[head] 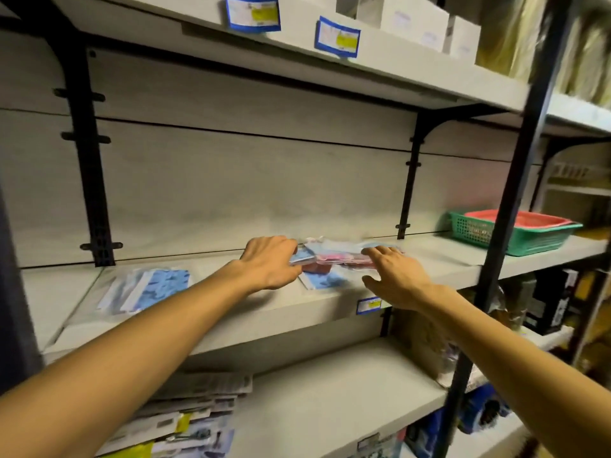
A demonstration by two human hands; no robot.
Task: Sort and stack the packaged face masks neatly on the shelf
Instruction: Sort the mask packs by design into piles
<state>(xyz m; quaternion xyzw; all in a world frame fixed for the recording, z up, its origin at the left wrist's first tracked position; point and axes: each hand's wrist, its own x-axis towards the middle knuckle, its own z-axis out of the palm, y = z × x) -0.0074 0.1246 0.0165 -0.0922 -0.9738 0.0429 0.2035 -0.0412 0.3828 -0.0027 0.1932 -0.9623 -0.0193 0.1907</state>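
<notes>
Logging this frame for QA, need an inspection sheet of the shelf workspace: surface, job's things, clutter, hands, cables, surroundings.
Surface: grey middle shelf board, blue-edged label on its front lip.
Job's things: loose pile of clear-bagged blue and red face masks mid-shelf; separate clear bags of blue masks lying flat at left.
Clutter: green plastic basket with a red tray inside, at right.
Hands: left hand fingers curled at the pile's left edge; right hand flat on the pile's right side.
Cables: nothing seen.
Surroundings: white boxes above; flat packets below.
</notes>
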